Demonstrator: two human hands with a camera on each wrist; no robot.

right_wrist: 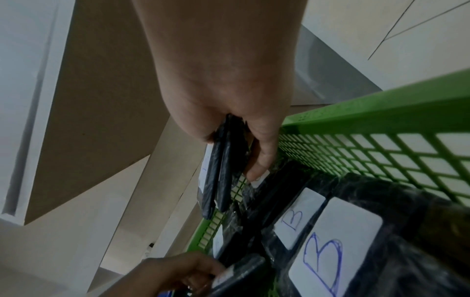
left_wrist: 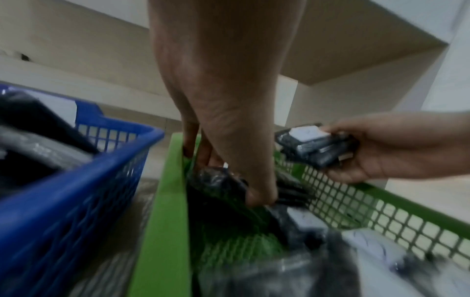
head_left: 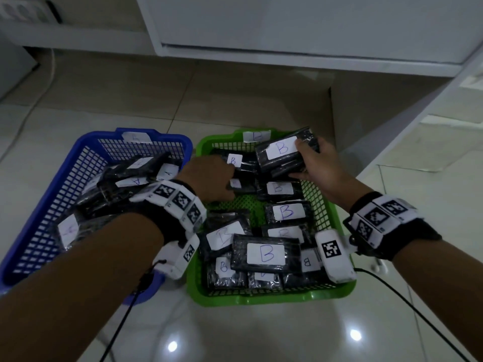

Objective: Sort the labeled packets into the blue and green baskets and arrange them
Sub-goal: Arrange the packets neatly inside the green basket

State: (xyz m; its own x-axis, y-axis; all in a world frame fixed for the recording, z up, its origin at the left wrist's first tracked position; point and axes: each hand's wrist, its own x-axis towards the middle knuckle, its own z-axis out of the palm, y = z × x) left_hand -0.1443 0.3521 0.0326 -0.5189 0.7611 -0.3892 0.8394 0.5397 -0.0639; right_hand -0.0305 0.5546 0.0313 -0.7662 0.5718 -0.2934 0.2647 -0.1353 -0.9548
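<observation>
A blue basket (head_left: 172, 138) on the left holds black packets labeled A (head_left: 167, 173). Beside it on the right, a green basket (head_left: 261, 299) holds several black packets labeled B (head_left: 265, 253). My left hand (head_left: 231, 184) reaches into the green basket's far left part and pinches a black packet (left_wrist: 218, 184) lying there. Over the basket's far right corner, my right hand (head_left: 303, 160) grips a small stack of B packets (head_left: 283, 152). In the right wrist view that stack (right_wrist: 221, 170) shows edge-on as two packets between thumb and fingers.
Both baskets stand on a glossy tiled floor (head_left: 248, 335). A white cabinet (head_left: 287, 35) overhangs at the back and a white panel (head_left: 418, 121) runs along the right. Black cables (head_left: 392, 296) trail from my wrist bands. A power strip (head_left: 23, 9) lies far left.
</observation>
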